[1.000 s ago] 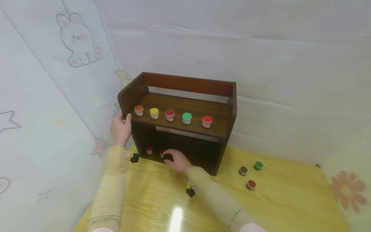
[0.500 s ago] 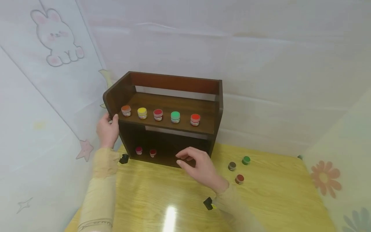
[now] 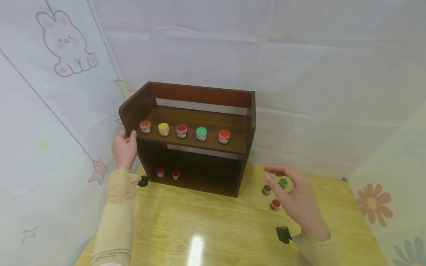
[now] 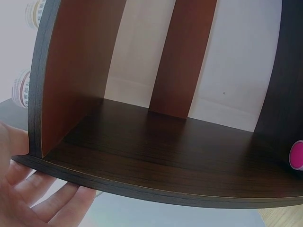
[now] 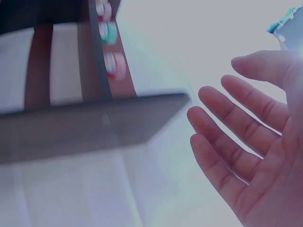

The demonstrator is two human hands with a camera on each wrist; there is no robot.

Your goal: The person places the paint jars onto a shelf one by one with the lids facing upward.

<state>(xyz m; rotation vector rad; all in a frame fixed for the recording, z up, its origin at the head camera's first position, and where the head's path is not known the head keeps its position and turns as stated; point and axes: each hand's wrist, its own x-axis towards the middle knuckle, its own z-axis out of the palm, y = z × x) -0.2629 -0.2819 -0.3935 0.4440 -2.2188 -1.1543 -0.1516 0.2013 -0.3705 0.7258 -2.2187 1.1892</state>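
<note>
In the head view, my left hand [image 3: 124, 149] grips the left side panel of a dark brown wooden shelf [image 3: 196, 113], thumb in front and fingers round the outside. My right hand [image 3: 299, 199] is over the table right of the shelf, fingers apart and holding nothing. Nearest to it are a brown-lidded paint jar [image 3: 266, 190], a green-lidded jar [image 3: 283, 183] and a reddish-brown-lidded jar [image 3: 275, 205]. Down on the lower shelf, at the left, stand a magenta-lidded jar [image 3: 160, 172] and a dark-red-lidded jar [image 3: 175, 174].
Along the upper shelf's front edge runs a row: orange jar [image 3: 145, 126], yellow jar [image 3: 164, 129], crimson jar [image 3: 181, 131], green jar [image 3: 201, 133], bright red jar [image 3: 224, 136]. The shelf stands on a yellow wood-grain table [image 3: 186, 218], against white wall sheets [image 3: 316, 92].
My right hand has left the dark-red-lidded jar on the lower shelf and moved right, to the loose jars. The left hand has kept its place on the shelf. The head view has shifted slightly.
</note>
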